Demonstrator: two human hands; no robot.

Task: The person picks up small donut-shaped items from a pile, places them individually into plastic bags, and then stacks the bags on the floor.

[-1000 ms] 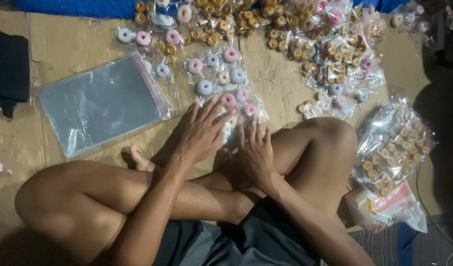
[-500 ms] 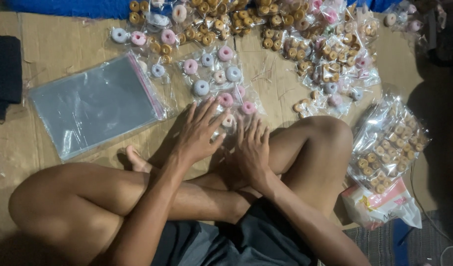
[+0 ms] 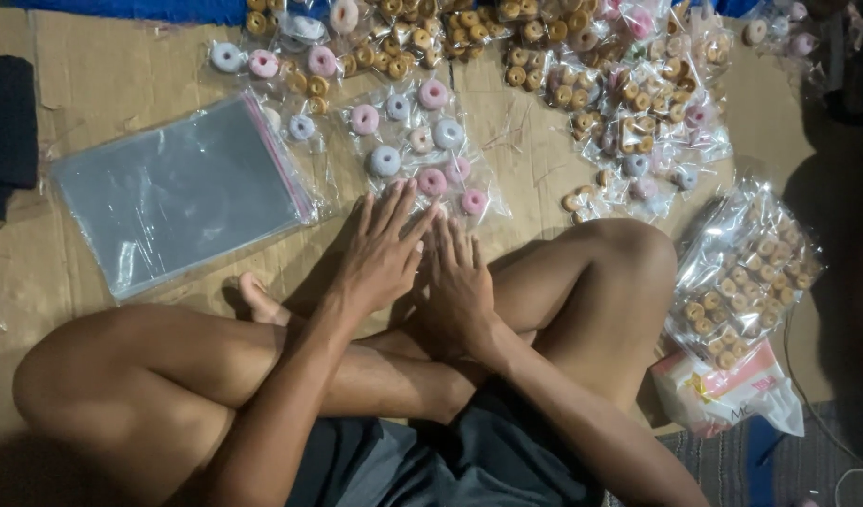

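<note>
Pink and white rings fill the bag (image 3: 422,150), and little has changed since a moment ago. Left hand (image 3: 380,258) and right hand (image 3: 462,286) lie flat, fingers spread, gripping nothing, fingertips touching the bag's near edge on the cardboard (image 3: 103,84).

My left hand (image 3: 380,253) and right hand (image 3: 460,282) lie flat, side by side, over my crossed legs (image 3: 262,361). Just ahead, a clear bag of pink and blue rings (image 3: 417,150) blocks the way. Left, a stack of empty bags (image 3: 173,192) fills the cardboard (image 3: 103,80). Right, a bag of brown rings (image 3: 746,272) sits beside my knee. Between them there is bare cardboard.
</note>
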